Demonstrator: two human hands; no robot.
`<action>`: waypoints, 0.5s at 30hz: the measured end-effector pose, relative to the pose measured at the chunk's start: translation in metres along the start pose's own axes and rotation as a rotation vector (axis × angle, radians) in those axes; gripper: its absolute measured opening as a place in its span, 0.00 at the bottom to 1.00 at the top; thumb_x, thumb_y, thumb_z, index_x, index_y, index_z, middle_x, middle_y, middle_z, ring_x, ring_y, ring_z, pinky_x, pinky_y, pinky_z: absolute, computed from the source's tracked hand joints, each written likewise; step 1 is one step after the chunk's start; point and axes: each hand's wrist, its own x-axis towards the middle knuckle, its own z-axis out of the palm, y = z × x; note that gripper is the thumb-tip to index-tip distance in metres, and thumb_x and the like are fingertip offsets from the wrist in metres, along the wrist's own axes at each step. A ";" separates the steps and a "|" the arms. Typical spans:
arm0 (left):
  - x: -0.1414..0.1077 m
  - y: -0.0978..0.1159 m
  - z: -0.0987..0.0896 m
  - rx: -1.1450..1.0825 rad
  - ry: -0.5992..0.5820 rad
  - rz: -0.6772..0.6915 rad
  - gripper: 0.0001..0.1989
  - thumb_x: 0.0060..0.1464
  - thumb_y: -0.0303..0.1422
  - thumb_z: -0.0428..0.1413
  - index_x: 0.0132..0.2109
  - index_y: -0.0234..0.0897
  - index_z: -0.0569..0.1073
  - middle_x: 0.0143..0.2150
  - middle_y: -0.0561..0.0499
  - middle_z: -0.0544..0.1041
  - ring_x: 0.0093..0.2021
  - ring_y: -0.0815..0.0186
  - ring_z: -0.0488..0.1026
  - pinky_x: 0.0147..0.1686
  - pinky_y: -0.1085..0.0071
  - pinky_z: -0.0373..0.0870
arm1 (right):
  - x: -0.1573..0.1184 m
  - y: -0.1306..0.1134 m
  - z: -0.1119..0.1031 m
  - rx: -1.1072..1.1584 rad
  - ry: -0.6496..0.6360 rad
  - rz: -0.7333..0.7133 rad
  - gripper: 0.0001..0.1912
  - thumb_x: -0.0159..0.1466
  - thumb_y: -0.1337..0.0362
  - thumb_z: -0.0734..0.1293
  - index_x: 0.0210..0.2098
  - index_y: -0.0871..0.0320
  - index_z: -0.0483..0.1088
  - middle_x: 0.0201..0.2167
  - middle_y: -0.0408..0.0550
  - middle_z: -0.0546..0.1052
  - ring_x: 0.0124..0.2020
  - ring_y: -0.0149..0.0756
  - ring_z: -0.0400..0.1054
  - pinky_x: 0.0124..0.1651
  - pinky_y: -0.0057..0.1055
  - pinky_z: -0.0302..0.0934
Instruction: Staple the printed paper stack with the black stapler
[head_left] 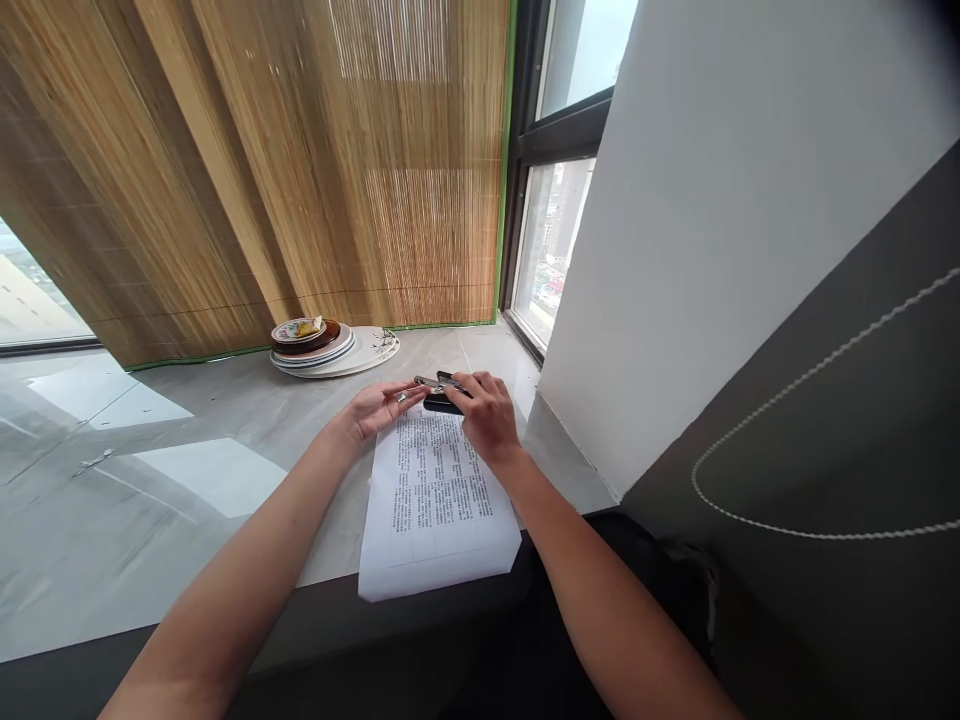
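While the right hand [489, 408] grips a black and silver metal stapler [444, 392], the left hand [379, 408], fingers extended, reaches its left end; whether that hand pinches anything cannot be told. The stapler is above the far end of printed white paper sheets [442, 500], whose near end overhangs the grey marbled ledge [315, 530]. Farther left sits a stack of round plates [311, 345], near a brown slatted bamboo blind [337, 180]
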 end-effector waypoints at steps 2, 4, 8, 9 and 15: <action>0.002 0.004 -0.003 0.010 0.043 0.087 0.20 0.60 0.12 0.46 0.54 0.22 0.75 0.49 0.33 0.82 0.48 0.61 0.83 0.52 0.71 0.81 | 0.000 -0.001 -0.004 0.224 -0.036 0.191 0.16 0.66 0.74 0.69 0.51 0.55 0.79 0.51 0.51 0.81 0.49 0.44 0.72 0.50 0.37 0.66; 0.004 0.007 -0.005 0.048 0.060 0.177 0.20 0.60 0.12 0.47 0.56 0.23 0.73 0.49 0.33 0.82 0.50 0.61 0.83 0.54 0.71 0.80 | 0.001 -0.001 -0.007 0.460 -0.163 0.327 0.12 0.63 0.66 0.73 0.47 0.57 0.80 0.42 0.48 0.82 0.40 0.40 0.73 0.40 0.32 0.65; 0.002 0.007 0.000 0.158 0.042 0.357 0.14 0.66 0.18 0.52 0.56 0.26 0.72 0.50 0.32 0.83 0.54 0.59 0.82 0.58 0.67 0.77 | -0.001 -0.002 -0.009 0.638 -0.451 0.381 0.08 0.55 0.64 0.77 0.34 0.58 0.79 0.28 0.42 0.78 0.31 0.35 0.71 0.32 0.28 0.59; 0.001 0.006 0.003 0.195 0.027 0.397 0.13 0.66 0.21 0.55 0.56 0.27 0.72 0.51 0.33 0.83 0.53 0.59 0.82 0.58 0.66 0.77 | -0.001 -0.002 -0.009 0.629 -0.493 0.375 0.07 0.54 0.64 0.78 0.31 0.58 0.79 0.26 0.41 0.76 0.29 0.34 0.70 0.31 0.28 0.58; -0.015 0.001 0.012 0.550 -0.114 0.460 0.27 0.51 0.41 0.73 0.53 0.33 0.77 0.40 0.40 0.86 0.41 0.56 0.85 0.46 0.63 0.80 | 0.004 0.006 -0.011 0.735 -0.241 0.239 0.15 0.61 0.56 0.77 0.45 0.54 0.80 0.39 0.47 0.82 0.40 0.38 0.75 0.43 0.32 0.66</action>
